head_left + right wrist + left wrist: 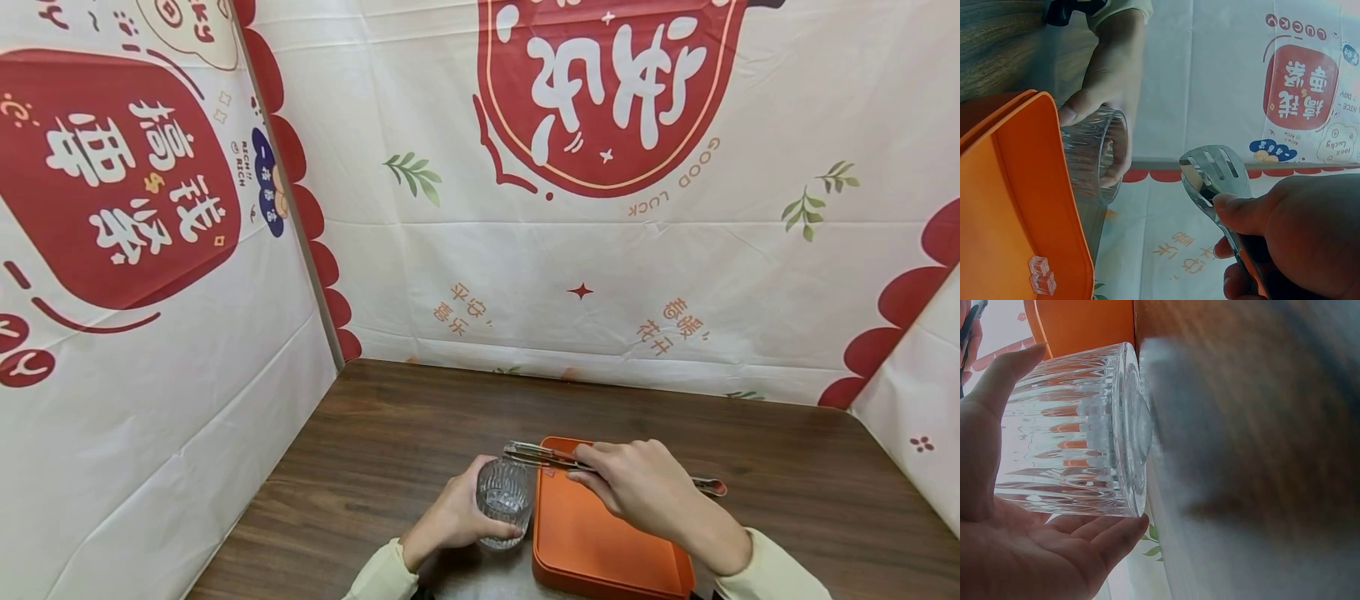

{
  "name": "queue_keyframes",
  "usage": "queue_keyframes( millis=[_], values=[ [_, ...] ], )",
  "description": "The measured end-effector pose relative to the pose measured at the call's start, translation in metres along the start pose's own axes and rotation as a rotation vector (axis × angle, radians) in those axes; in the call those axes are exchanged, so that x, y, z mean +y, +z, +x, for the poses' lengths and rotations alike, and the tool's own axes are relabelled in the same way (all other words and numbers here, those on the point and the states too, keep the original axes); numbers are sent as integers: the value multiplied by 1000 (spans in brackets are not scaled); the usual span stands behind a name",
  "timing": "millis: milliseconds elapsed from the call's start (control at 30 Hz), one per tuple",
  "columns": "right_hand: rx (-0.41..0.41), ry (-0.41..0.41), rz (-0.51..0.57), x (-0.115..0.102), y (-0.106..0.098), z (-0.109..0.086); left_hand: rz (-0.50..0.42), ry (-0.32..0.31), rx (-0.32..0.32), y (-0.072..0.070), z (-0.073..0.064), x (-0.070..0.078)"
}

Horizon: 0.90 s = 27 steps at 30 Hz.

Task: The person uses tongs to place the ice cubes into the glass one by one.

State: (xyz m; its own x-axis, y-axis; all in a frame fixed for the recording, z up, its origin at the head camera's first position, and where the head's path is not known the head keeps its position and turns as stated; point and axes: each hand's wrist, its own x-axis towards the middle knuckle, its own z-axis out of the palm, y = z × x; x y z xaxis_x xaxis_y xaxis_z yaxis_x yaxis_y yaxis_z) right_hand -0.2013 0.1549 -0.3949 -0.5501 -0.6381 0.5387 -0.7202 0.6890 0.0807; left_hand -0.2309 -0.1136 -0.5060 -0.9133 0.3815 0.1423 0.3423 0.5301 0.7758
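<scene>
My left hand (459,510) grips a clear ribbed glass (505,498) around its side, thumb in front. Low in the glass, the left wrist view shows clear, blocky pieces (1094,422). Metal tongs (536,455) with slotted heads are held in my right hand (647,490), their tips above the glass rim. Whether anything is between the tips, I cannot tell. An orange tray (600,533) stands just right of the glass, partly under my right hand and forearm. Two small clear cubes (1042,275) lie inside it near one wall.
The brown wood-grain table (360,442) extends beyond the tray on both sides. White printed cloth (525,275) hangs behind the table, with more cloth at the left (187,400) and right.
</scene>
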Motion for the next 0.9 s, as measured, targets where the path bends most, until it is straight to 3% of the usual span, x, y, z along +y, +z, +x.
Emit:
queue_keyframes(
  millis=[567,900],
  values=[
    [14,-7,16,0,5,0,7,-6,3,0,0,0],
    [-21,37,11,4,1,-3,21,-9,4,0,0,0]
  ],
)
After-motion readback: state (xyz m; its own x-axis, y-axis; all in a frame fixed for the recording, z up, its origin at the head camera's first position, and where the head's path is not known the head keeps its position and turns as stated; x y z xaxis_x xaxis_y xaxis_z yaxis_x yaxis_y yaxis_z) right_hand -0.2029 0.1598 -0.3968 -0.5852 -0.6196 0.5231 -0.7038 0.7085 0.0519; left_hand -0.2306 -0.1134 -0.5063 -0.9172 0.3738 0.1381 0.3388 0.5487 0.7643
